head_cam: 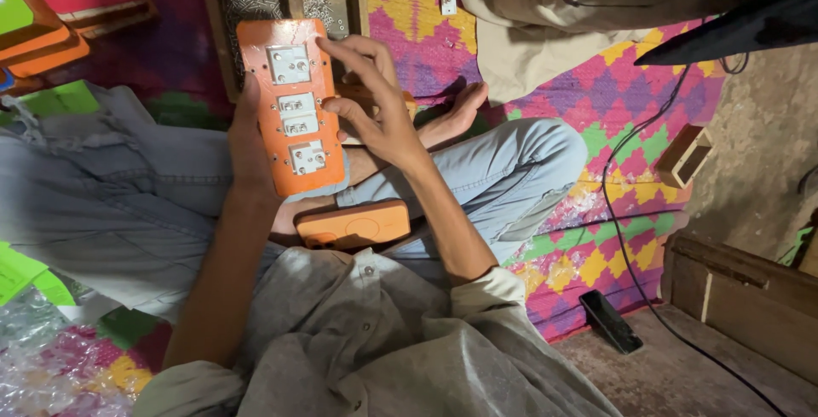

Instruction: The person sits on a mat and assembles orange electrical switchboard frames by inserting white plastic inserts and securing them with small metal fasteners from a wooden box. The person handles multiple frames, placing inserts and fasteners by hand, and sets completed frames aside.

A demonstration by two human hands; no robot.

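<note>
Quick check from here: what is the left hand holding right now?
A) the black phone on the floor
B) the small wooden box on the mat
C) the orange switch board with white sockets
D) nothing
C: the left hand grips the orange switch board from behind, while the right hand touches its right edge.

We see an orange switchboard panel held upright over the lap, long side vertical, its face carrying white switch and socket modules in a column.
</note>
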